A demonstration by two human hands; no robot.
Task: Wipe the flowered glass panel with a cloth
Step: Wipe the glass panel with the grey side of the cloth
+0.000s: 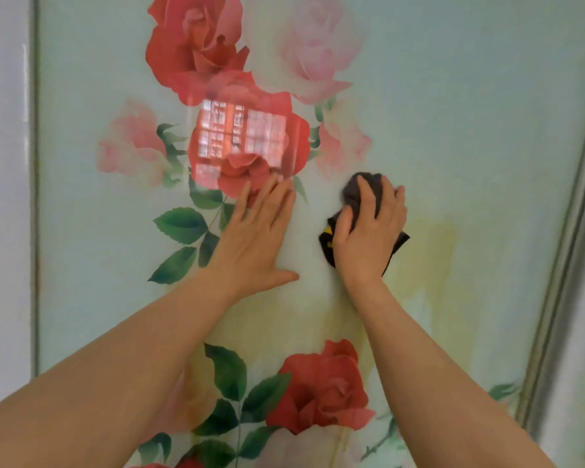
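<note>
The glass panel point(470, 113) is pale green and glossy, printed with red and pink roses and dark leaves. A crumpled dark cloth point(355, 194), yellow at one edge, sits pressed against its middle, right of centre.

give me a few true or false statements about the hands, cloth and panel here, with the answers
1. The right hand holds a dark cloth against the panel. True.
2. The left hand grips a second cloth. False: it lies flat on the glass with straight fingers and holds nothing.
3. The cloth is white. False: it is dark grey to black, with a small yellow patch at its left edge.
4. A bright window reflection shows on the red rose above the left hand. True.
5. The two hands overlap. False: they are apart, with bare glass between them.
</note>
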